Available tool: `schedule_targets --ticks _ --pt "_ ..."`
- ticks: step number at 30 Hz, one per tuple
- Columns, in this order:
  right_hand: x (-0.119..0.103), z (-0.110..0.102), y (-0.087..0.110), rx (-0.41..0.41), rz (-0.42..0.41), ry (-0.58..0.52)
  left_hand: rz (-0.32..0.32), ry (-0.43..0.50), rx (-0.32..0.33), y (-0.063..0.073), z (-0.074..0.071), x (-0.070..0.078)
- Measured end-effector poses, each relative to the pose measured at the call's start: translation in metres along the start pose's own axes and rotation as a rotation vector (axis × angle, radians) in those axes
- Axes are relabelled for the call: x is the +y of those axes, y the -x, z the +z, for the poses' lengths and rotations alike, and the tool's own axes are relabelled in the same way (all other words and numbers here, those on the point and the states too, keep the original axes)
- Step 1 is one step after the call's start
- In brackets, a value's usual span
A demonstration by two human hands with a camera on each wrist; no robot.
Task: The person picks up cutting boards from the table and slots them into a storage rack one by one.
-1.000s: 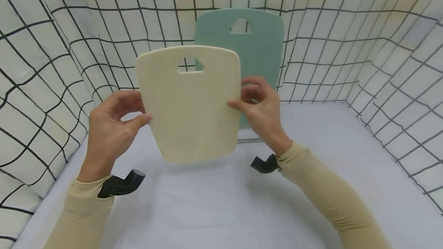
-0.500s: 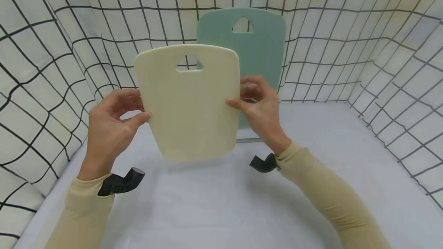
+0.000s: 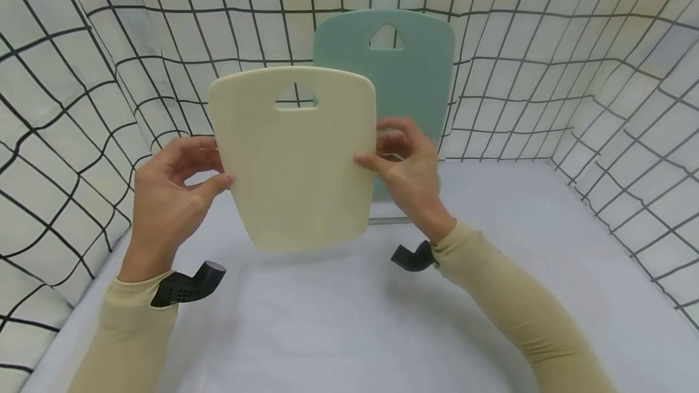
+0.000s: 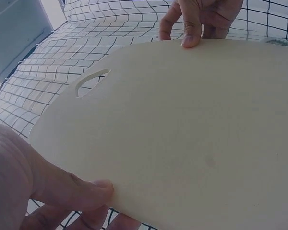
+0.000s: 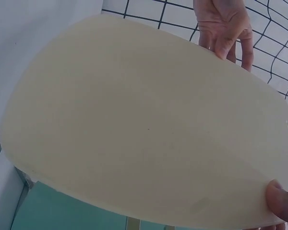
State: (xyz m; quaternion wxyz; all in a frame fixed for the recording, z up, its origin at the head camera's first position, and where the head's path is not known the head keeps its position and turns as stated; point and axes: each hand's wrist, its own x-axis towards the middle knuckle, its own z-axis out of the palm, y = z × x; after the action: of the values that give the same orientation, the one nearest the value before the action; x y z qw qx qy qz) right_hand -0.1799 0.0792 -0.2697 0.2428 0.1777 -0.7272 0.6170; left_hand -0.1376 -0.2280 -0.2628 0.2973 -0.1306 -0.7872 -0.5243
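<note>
A cream cutting board [image 3: 297,168] with a cut-out handle hole near its top edge is held upright above the white surface, between both hands. My left hand [image 3: 173,199] pinches its left edge, thumb on the near face and fingers behind. On the opposite edge my right hand [image 3: 411,168] pinches the same way. In the left wrist view the board [image 4: 173,129] fills most of the picture, with the left thumb pressed on its face. Behind it stands a green cutting board [image 3: 409,71], its lower left part hidden by the cream board and right hand.
Black wire grid panels [image 3: 508,77] enclose the back and both sides. A thin metal bar [image 3: 389,221] shows at the foot of the green board, on the white surface [image 3: 327,320]. Each wrist carries a black camera mount [image 3: 188,284].
Both hands and the cream board have shifted very slightly up and left in the head view. The grip looks the same.
</note>
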Motion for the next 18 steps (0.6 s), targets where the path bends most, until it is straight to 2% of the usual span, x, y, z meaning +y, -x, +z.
schedule_targets --ticks 18 --pt "0.0009 0.0077 -0.0029 0.014 -0.038 -0.025 -0.036 -0.046 0.021 0.0002 -0.0037 0.0013"
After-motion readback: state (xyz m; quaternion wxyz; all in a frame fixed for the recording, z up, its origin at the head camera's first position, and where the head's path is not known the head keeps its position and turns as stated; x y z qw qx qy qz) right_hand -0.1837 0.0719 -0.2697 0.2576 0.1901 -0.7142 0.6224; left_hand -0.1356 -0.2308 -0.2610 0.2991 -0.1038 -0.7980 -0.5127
